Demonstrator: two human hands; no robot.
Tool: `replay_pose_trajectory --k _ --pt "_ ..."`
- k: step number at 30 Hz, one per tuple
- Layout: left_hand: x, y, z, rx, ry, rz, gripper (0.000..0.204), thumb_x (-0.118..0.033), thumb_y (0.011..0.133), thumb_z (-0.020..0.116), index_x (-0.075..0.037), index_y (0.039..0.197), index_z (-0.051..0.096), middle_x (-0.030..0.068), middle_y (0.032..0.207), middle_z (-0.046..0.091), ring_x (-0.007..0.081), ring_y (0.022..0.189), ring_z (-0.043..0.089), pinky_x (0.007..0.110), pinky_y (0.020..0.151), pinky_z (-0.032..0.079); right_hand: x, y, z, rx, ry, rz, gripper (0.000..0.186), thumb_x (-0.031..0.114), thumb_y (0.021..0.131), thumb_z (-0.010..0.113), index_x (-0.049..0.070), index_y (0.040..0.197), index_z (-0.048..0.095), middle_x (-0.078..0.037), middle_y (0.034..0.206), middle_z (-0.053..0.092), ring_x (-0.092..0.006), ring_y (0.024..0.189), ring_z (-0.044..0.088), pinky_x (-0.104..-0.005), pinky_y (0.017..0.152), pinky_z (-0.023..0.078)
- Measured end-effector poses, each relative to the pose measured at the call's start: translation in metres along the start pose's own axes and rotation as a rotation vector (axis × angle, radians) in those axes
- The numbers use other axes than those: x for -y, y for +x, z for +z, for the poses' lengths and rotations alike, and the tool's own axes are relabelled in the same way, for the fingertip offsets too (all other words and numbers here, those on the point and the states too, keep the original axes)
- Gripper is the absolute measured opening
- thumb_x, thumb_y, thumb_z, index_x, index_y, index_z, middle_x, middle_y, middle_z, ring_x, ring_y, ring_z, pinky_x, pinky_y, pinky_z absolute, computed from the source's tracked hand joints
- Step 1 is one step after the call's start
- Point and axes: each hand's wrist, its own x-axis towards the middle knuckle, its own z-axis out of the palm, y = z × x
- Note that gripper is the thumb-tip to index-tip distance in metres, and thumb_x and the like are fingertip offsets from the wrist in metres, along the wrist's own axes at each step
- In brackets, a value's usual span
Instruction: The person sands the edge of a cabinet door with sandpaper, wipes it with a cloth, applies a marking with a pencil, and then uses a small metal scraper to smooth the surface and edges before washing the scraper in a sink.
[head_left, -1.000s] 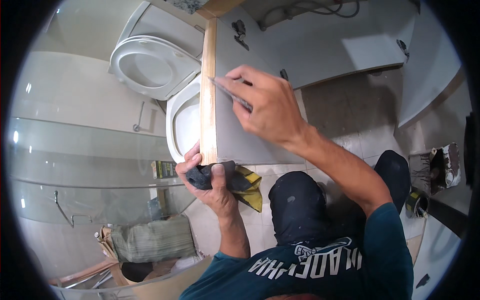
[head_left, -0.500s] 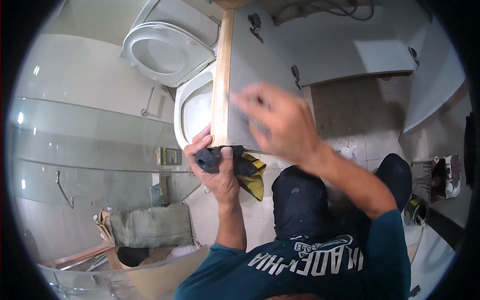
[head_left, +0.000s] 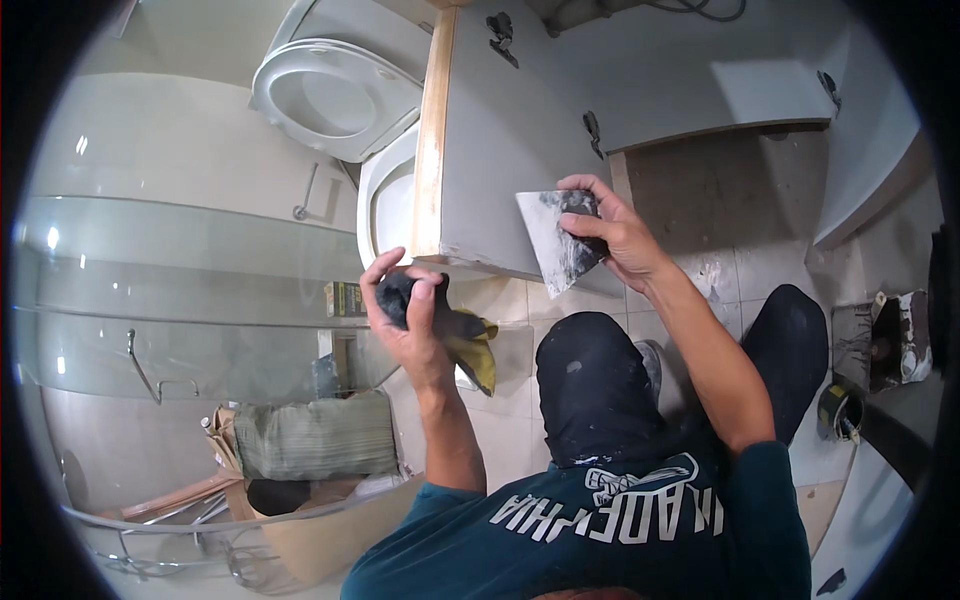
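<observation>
Your right hand [head_left: 620,240] has its grip closed on the smeared scraper [head_left: 550,230], right of the pale wooden strip [head_left: 433,150] and apart from it; your left hand [head_left: 405,318] clasps the dark cloth [head_left: 460,335] beside the strip's near end. Best keep the scraper's edge even and loose cloth clear of it.

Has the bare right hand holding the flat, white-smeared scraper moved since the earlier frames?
Yes. The bare right hand has moved right and lower in the picture, away from the long pale wooden strip.
</observation>
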Motion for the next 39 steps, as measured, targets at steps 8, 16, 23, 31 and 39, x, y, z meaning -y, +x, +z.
replay_pose_trajectory --k 8,16,23,31,39 --pt "-0.003 0.003 0.009 0.039 0.173 0.082 0.053 -0.004 0.092 0.075 0.000 0.141 0.055 -0.0007 0.094 0.063 0.0051 0.080 0.055 0.020 0.074 0.045 -0.053 -0.010 -0.026 -0.109 -0.348 -0.031 0.052 0.026 0.088 0.080 0.007 0.131 0.058 -0.007 0.118 0.063 -0.0127 0.104 0.060 -0.0273 0.093 0.049" --pt "0.004 0.006 0.012 0.099 0.142 0.151 0.048 -0.002 0.094 0.072 0.003 0.138 0.055 0.0138 0.133 0.062 0.0152 0.110 0.064 0.028 0.097 0.053 -0.091 -0.028 -0.014 -0.370 -0.333 -0.056 0.063 0.038 0.084 0.083 0.003 0.128 0.053 -0.008 0.107 0.062 -0.0150 0.097 0.059 -0.0303 0.087 0.050" --pt "0.013 0.004 0.007 0.052 0.125 0.151 0.047 -0.004 0.094 0.072 0.003 0.138 0.055 0.0127 0.135 0.061 0.0155 0.112 0.062 0.029 0.099 0.051 -0.039 -0.019 0.069 -0.316 -0.475 -0.290 0.060 0.033 0.084 0.084 0.000 0.124 0.053 -0.012 0.107 0.065 -0.0175 0.091 0.063 -0.0327 0.084 0.052" --pt "0.018 0.005 0.005 0.040 0.028 0.105 0.048 -0.002 0.091 0.074 0.002 0.136 0.056 0.0121 0.138 0.061 0.0107 0.106 0.061 0.026 0.094 0.049 -0.050 -0.017 0.072 -0.335 -0.430 -0.299 0.058 0.035 0.085 0.083 0.000 0.121 0.054 -0.011 0.103 0.064 -0.0181 0.094 0.061 -0.0338 0.087 0.051" --pt "0.014 0.007 0.010 0.053 0.058 0.141 0.049 -0.003 0.091 0.075 0.001 0.136 0.056 0.0108 0.134 0.062 0.0117 0.106 0.060 0.026 0.095 0.049 -0.039 -0.015 0.065 -0.327 -0.323 -0.200 0.061 0.034 0.084 0.083 -0.003 0.122 0.053 -0.017 0.109 0.065 -0.0216 0.099 0.064 -0.0349 0.089 0.051"
